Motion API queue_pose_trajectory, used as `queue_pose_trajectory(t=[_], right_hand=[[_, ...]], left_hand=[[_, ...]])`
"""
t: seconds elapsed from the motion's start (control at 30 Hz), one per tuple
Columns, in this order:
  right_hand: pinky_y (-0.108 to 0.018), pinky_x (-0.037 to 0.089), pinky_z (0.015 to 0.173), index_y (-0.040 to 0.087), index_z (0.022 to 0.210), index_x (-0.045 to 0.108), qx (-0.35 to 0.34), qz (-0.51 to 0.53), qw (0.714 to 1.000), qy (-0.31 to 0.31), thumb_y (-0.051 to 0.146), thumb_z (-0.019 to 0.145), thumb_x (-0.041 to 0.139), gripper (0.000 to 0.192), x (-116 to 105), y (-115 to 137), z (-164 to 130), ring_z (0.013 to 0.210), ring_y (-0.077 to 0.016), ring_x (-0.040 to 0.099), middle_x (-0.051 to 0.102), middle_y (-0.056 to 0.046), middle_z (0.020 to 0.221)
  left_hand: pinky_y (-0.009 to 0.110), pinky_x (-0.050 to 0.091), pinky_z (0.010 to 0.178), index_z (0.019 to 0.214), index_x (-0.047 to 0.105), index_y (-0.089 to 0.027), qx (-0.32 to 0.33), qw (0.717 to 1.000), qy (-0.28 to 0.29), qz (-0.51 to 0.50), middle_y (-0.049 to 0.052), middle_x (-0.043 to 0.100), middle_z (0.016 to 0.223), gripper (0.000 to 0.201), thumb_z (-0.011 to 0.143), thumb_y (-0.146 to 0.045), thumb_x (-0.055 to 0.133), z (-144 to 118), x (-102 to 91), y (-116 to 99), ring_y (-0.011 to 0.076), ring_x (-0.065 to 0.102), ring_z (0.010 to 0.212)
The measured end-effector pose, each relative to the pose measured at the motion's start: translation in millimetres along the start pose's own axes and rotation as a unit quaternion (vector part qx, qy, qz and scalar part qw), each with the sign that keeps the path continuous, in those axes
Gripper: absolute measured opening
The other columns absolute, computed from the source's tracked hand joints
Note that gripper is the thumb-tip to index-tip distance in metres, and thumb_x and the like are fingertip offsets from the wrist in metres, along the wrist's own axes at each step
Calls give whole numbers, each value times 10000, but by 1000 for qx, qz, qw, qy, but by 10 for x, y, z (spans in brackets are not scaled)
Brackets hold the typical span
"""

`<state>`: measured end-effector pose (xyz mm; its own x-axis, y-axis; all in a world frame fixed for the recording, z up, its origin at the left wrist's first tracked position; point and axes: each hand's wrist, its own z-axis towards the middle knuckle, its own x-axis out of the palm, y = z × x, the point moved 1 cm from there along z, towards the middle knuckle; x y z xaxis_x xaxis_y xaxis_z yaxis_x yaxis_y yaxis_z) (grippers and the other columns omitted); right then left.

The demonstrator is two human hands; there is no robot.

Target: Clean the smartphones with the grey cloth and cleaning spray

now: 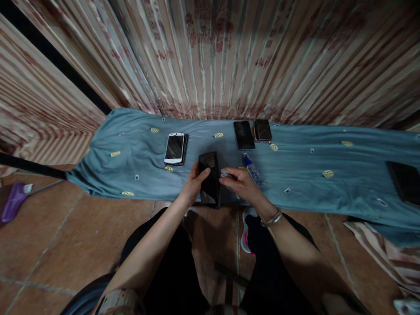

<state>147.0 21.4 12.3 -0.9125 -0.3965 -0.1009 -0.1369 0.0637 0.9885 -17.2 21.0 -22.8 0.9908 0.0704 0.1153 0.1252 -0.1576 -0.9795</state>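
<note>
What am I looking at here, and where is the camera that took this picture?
The camera sits on a person's head, looking down at their own two bare hands; no machine is involved. The left hand grips a black phone by its edge. The right hand presses a small pale thing, too small to identify, against it. They work over a blue cloth spread out before a striped curtain. On the cloth lie a white phone, two dark phones, a small clear bottle and a dark tablet.
</note>
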Motion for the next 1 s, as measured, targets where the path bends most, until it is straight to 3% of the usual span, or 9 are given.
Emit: queue_pose_trajectory(t=[0.3,0.37,0.43,0.5,0.6,0.67,0.77,0.9,1.0], right_hand=[[-227,294,508,222,599,468,-44,-37,995,-83,306,711,558,166,99,-78,40,525,-93,339,364,71,551],[-236,368,573,214,744,598,-71,-59,990,-102,299,731,577,89,90,-69,43,583,-112,442,483,54,616],[-263,438,679,214,1044,653,-94,-76,985,-120,286,757,586,304,67,-60,44,691,-142,548,616,23,773],[-296,471,774,219,1293,573,-106,-100,981,-128,277,789,575,507,35,-59,46,800,-166,609,678,-16,968],[-324,480,885,232,1419,490,-121,-158,974,-112,248,825,533,595,-12,-68,52,978,-195,640,661,-44,1205],[-328,469,940,236,1416,501,-134,-185,969,-98,226,829,512,587,-36,-82,63,1092,-209,623,638,-36,1282],[-317,477,920,223,1366,553,-134,-191,969,-82,216,824,505,543,-56,-111,96,1079,-206,632,679,-27,1204],[-267,479,733,206,1097,693,-129,-156,974,-99,234,804,522,340,-75,-137,168,801,-160,633,714,-5,894],[-240,408,594,191,865,709,-109,-119,979,-120,303,780,567,200,-92,-140,225,618,-123,530,621,21,668]], left_hand=[[413,429,1078,1221,536,-217,41,999,-8,-12,80,634,1290,552,716,-393,673,-49,-11,-56,232,578,1222],[423,442,1060,1200,549,-217,40,999,5,-5,81,647,1261,530,722,-408,673,-64,-18,-64,241,590,1201],[432,453,1040,1179,558,-211,34,999,14,-7,79,664,1212,528,711,-418,689,-87,-26,-67,252,604,1170],[433,463,1015,1165,559,-205,17,999,27,-23,77,673,1179,539,693,-414,715,-113,-29,-68,257,612,1140],[403,480,961,1152,556,-202,-13,997,48,-63,65,680,1131,555,669,-388,757,-152,-32,-76,242,625,1072],[366,485,918,1154,552,-202,-26,994,56,-89,49,678,1096,570,658,-369,777,-175,-42,-92,216,627,1013],[326,487,854,1153,551,-196,-40,992,63,-103,31,667,1045,580,651,-358,792,-207,-69,-121,187,616,934],[310,460,889,1149,564,-183,-38,993,64,-91,30,656,1055,577,644,-323,805,-261,-97,-139,188,593,980],[318,447,921,1180,561,-191,-43,992,71,-91,32,650,1085,597,648,-299,808,-316,-95,-136,198,590,1019]])
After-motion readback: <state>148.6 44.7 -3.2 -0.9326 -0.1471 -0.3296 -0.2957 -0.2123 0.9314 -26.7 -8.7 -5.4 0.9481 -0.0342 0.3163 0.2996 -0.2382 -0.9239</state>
